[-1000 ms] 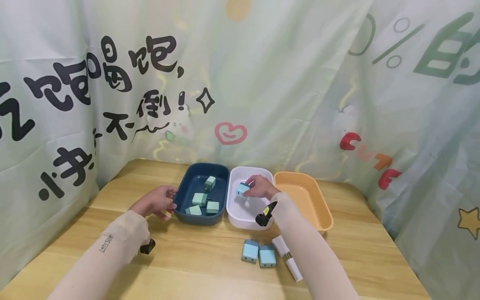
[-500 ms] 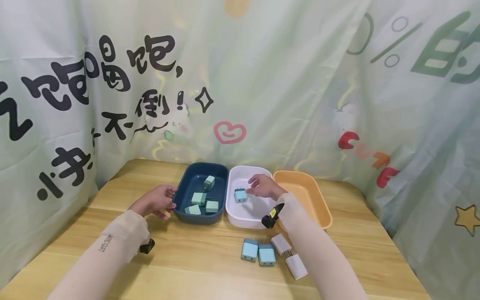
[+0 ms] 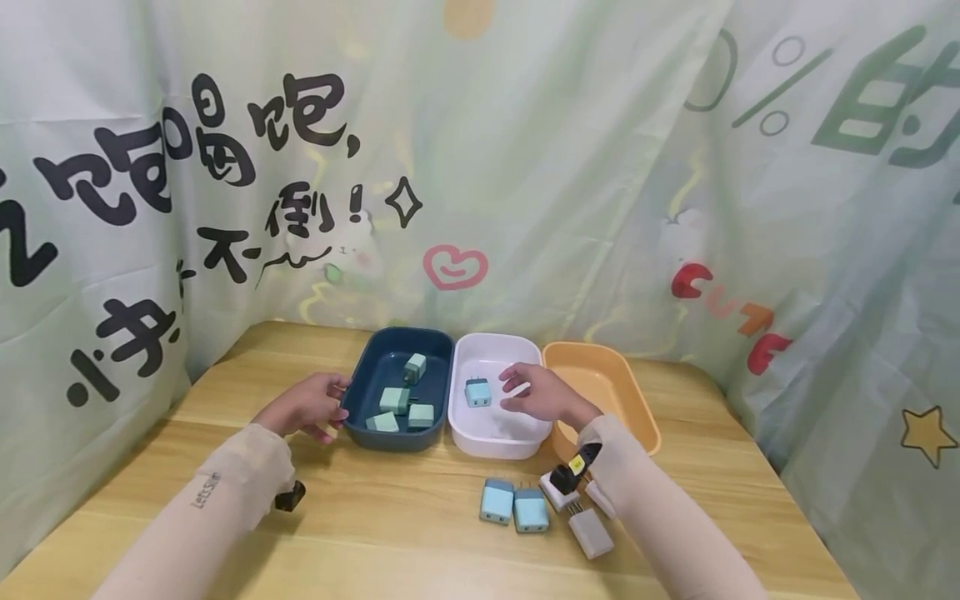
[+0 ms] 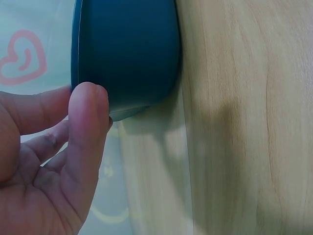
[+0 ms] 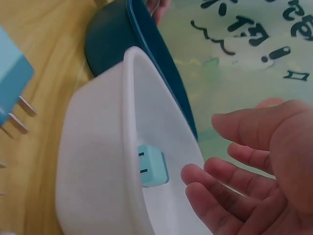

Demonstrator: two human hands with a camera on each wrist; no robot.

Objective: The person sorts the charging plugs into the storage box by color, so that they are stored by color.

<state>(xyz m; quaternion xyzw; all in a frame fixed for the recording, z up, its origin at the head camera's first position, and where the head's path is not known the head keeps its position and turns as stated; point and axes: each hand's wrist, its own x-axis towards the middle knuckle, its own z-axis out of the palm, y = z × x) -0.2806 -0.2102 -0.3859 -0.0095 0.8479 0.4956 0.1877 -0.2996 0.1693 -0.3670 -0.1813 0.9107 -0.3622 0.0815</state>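
My left hand (image 3: pixel 306 406) touches the left rim of the navy tray (image 3: pixel 401 332) with its fingers. In the left wrist view the thumb (image 4: pixel 88 142) overlaps that tray's outer wall. Several pale green charger plugs (image 3: pixel 394 401) lie inside the navy tray. A light blue charger plug (image 3: pixel 477 392) sits in the white tray (image 3: pixel 501 451), its prongs pointing away. To the right of that plug my right hand (image 3: pixel 546 393) hovers over the white tray, fingers spread apart and holding nothing. The right wrist view shows a gap between its fingertips and the blue charger plug (image 5: pixel 154 166).
An orange tray (image 3: pixel 647 421) stands right of the white one, partly behind the right forearm. Two light blue charger plugs (image 3: pixel 513 506) lie on the wooden table (image 3: pixel 375 533) in front of the trays. White charger plugs (image 3: pixel 591 533) lie beside them, partly under the sleeve. A printed curtain (image 3: pixel 525 167) surrounds the table.
My right hand has let go of the light blue charger plug, which now sits in the white tray, and has drawn back right and toward me. My left hand stays at the navy tray.
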